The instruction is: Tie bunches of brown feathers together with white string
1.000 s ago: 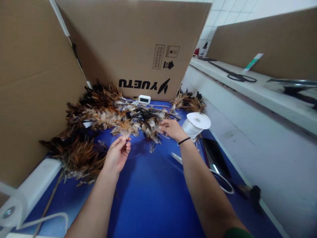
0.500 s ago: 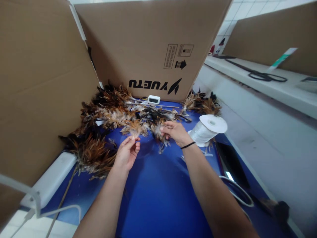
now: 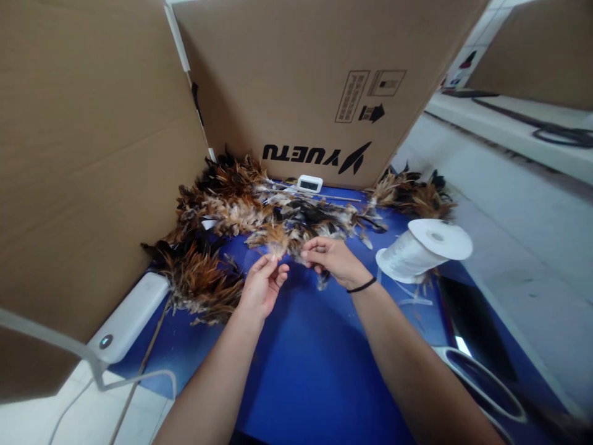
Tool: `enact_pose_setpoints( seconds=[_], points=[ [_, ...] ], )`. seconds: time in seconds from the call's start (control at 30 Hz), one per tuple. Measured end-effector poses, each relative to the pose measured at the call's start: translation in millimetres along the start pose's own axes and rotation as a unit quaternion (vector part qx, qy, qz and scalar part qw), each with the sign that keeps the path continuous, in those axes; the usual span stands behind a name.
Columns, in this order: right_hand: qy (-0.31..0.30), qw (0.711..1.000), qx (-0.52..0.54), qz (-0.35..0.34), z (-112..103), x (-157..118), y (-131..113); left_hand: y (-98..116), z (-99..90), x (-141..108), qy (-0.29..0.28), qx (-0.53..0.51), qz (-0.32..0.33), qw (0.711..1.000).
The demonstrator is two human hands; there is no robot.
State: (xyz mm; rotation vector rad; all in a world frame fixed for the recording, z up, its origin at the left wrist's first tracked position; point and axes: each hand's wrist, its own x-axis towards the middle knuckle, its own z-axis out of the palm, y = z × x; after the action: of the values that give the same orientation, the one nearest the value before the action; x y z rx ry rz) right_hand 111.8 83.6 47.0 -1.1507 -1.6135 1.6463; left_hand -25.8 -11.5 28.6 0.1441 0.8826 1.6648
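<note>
My left hand is closed in a pinch at the base of a small tuft of tan feathers, which fans out above the fingertips. Close beside it on the right, my right hand, with a black band at the wrist, is also pinched, on a greyish-brown feather tuft that partly merges with the feathers behind. The fingertips of both hands are a short gap apart above the blue table. Directly beyond them lies a pile of brown, white and black feathers.
A white spool stands at right, near a dark phone-like slab and a white cable loop. More feathers lie at left beside a white power bank. Cardboard walls the back; a small display sits there.
The view has turned, so the scene sits farther right. My right hand has come closer to my left, narrowing the gap between their fingertips. Both remain pinched.
</note>
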Motion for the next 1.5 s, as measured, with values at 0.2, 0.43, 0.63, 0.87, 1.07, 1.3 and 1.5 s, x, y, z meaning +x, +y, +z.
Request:
enact_pose_setpoints(
  seconds=[0.2, 0.43, 0.63, 0.87, 1.07, 1.3, 1.5],
  points=[
    [-0.069, 0.994, -0.08, -0.007, 21.3, -9.4, -2.9, -1.3, -0.9, 2.6, -0.006, -0.015, -0.002, 1.0],
    [-0.171, 0.973, -0.148, -0.044, 25.2, -9.8, 3.8, 1.9, -3.0, 5.0, -0.009, -0.053, 0.008, 0.998],
    [-0.141, 0.962, -0.228, -0.05, 17.1, -6.7, 4.0, 9.2, -2.9, 6.7, 0.015, -0.091, 0.022, 0.996],
    [-0.096, 0.95, -0.282, -0.096, 0.8, 2.9, 13.4, 17.2, -3.2, 7.4, 0.03, -0.138, 0.037, 0.989],
    [0.041, 0.953, -0.267, -0.135, -10.4, 5.9, 15.0, 17.7, -1.2, 5.2, 0.028, -0.121, 0.018, 0.992],
    [0.107, 0.954, -0.238, -0.147, -9.0, 1.9, 4.3, 16.8, -1.8, 4.4, 0.011, -0.108, 0.013, 0.994],
    [0.14, 0.864, -0.463, -0.138, 3.5, 6.1, 8.6, 14.9, -4.9, 7.6, 0.008, -0.086, 0.038, 0.996]
  ],
)
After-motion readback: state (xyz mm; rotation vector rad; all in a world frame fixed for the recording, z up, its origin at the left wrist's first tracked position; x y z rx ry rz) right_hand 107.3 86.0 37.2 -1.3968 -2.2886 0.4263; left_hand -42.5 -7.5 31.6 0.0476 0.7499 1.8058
